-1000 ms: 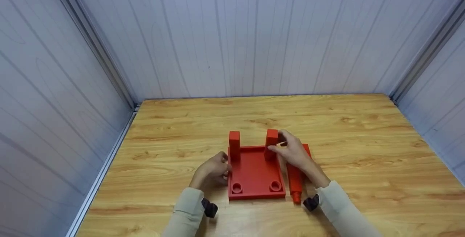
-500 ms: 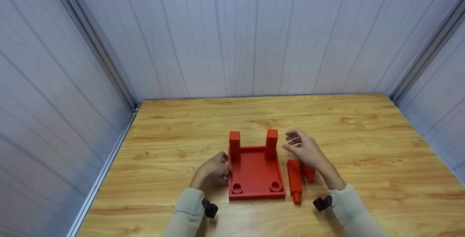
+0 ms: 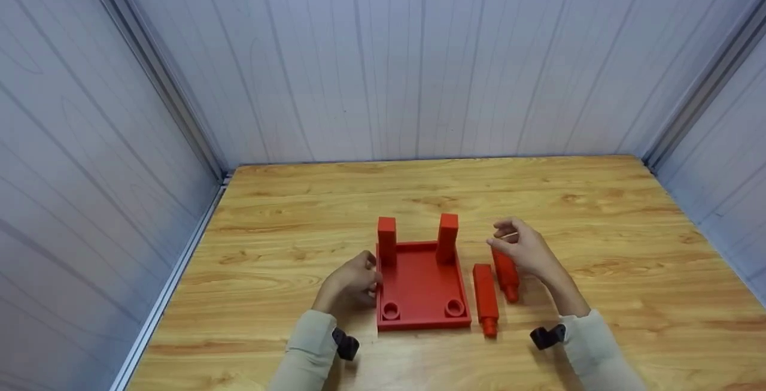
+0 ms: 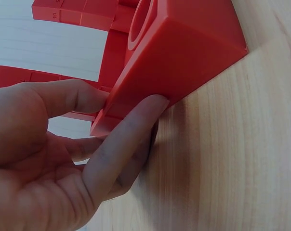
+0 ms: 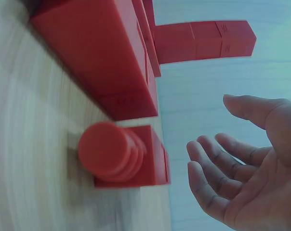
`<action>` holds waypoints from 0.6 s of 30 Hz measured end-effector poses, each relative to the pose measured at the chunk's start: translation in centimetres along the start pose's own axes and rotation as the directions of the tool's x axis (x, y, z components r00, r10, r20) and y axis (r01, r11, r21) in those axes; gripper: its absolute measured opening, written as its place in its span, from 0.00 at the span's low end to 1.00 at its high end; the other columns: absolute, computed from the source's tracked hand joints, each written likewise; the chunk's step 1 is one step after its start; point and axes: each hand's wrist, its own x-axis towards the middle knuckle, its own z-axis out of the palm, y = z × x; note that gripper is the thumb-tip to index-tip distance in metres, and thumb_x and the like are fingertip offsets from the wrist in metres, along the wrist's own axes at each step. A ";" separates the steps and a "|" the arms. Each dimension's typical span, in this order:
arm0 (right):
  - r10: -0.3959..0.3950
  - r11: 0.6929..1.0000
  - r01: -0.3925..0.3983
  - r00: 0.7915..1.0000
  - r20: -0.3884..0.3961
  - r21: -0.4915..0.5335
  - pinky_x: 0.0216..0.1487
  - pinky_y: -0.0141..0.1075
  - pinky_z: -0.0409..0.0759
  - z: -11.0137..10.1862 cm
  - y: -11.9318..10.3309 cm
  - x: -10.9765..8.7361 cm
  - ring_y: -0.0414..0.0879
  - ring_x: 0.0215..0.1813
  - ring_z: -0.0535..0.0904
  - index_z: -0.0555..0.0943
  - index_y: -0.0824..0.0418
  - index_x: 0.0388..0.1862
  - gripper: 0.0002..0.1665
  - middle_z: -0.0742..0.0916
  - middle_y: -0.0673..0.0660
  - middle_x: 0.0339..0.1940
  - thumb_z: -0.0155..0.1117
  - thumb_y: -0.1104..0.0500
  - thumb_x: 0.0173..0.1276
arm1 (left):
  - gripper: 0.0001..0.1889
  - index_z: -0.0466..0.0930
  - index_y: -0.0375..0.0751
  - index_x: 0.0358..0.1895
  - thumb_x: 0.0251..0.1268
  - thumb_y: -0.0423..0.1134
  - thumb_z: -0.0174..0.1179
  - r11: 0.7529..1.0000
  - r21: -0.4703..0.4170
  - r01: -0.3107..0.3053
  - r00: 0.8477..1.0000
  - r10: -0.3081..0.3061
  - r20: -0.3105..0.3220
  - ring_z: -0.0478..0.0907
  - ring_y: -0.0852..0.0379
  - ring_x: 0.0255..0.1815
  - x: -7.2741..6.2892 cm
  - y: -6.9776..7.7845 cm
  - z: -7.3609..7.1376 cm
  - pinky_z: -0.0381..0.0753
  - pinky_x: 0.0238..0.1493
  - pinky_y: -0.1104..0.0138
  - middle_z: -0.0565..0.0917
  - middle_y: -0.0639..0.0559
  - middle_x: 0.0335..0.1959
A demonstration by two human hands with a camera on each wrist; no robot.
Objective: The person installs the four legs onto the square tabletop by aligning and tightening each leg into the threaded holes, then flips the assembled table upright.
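Note:
A shallow red tray-like base [image 3: 419,289] lies on the table with two square posts upright at its far corners, the left post [image 3: 387,241] and the right post [image 3: 447,238]. Round sockets, such as the near-right socket [image 3: 454,307], sit at its near corners. My left hand [image 3: 354,274] grips the base's left wall, thumb at the rim and fingers along the outside. Right of the base lie two loose red posts with round stepped ends: a nearer post [image 3: 485,298] and a farther post [image 3: 506,274]. My right hand [image 3: 526,250] holds nothing, fingers loosely bent above the farther post's far end.
The wood-grain table [image 3: 287,217] ends at a pale panel wall [image 3: 389,61] behind, with more panels on both sides. A small black device [image 3: 345,343] sits on the left wrist, and a matching black device [image 3: 547,337] on the right.
My right hand has let go of the far-right upright post and moved right, over the farther loose post. The left hand and the base have stayed put.

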 end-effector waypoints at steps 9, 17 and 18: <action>0.082 0.995 -0.083 0.996 -0.028 -0.049 0.51 0.46 0.77 -1.0 0.9 -0.4 0.59 0.57 0.75 0.68 0.68 0.62 0.36 0.77 0.66 0.54 0.60 0.43 0.67 | 0.18 0.61 0.32 0.54 0.62 0.27 0.51 1.000 -0.028 0.006 1.000 -0.006 0.008 0.67 0.55 0.24 0.0 0.0 0.1 0.74 0.23 0.66 0.68 0.46 0.28; 0.191 0.981 -0.189 0.980 0.062 -0.051 0.47 0.45 0.80 -1.4 1.3 -0.5 0.56 0.50 0.78 0.64 0.70 0.64 0.40 0.74 0.71 0.58 0.55 0.39 0.69 | 0.18 0.61 0.31 0.54 0.61 0.28 0.50 1.000 0.026 -0.018 1.000 0.018 0.005 0.66 0.56 0.23 0.0 0.0 -0.1 0.69 0.21 0.68 0.69 0.47 0.28; 0.207 0.978 -0.205 0.975 0.076 -0.035 0.44 0.44 0.81 -1.4 1.3 -0.5 0.55 0.47 0.78 0.64 0.70 0.64 0.39 0.74 0.71 0.58 0.55 0.40 0.69 | 0.18 0.61 0.31 0.54 0.61 0.27 0.51 1.000 0.022 -0.017 1.000 0.017 0.007 0.66 0.56 0.23 0.0 0.0 -0.1 0.69 0.21 0.68 0.68 0.47 0.27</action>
